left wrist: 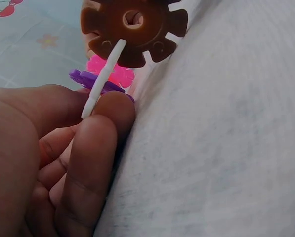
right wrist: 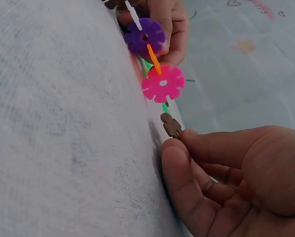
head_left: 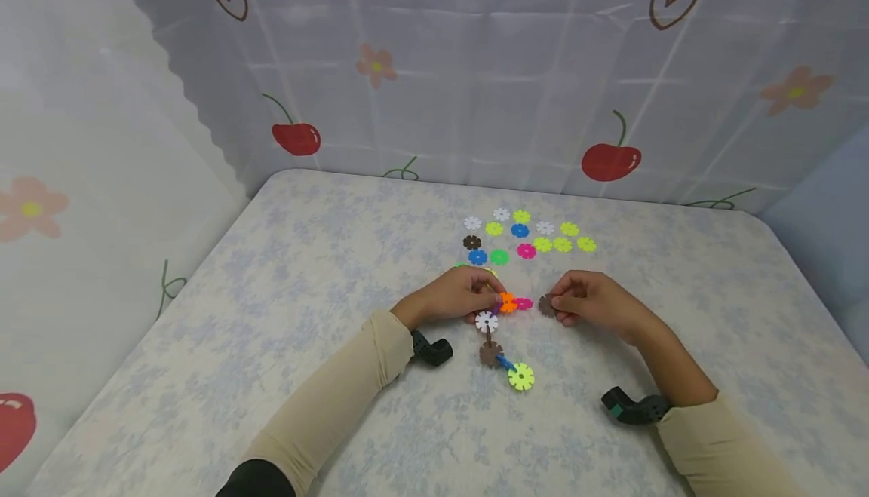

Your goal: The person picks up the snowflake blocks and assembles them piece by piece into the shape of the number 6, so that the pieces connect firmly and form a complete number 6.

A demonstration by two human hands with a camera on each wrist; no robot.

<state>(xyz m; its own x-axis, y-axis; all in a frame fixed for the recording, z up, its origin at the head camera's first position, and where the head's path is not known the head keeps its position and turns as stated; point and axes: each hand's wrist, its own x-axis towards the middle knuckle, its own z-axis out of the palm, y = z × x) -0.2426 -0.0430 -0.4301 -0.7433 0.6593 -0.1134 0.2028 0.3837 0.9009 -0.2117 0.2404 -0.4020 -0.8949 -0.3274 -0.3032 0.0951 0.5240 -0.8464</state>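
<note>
Chain (head_left: 491,354) of notched interlocking discs, under assembly above the table (head_left: 271,256), as I watch it from my remote station. Counting from the near end, I make out 8 joined pieces: a yellow-green disc (head_left: 520,381), a blue disc (head_left: 505,362), a brown disc (head_left: 485,351), a dark brown disc (left wrist: 112,37), a white disc (head_left: 482,322), a purple disc (right wrist: 137,39), an orange disc (head_left: 508,302) and, at the free end, a pink disc (head_left: 523,304). The left hand (head_left: 453,293) has its grip pinching the chain around the purple disc; the fingers hide the exact contact from me. The right hand (head_left: 594,301) has its grip pinching a grey-brown disc (head_left: 546,305), just beside the pink disc but apart from it.

Progress: I judge 7 joints made, with the grey-brown disc not yet attached. Beyond the hands lie 14 loose discs (head_left: 526,251) in plain sight: 6 yellow-green, 3 white, 2 blue, 1 pink, 1 green and 1 dark brown. Further pieces show only partly behind the left hand. How many of these belong in the chain, I cannot tell.
</note>
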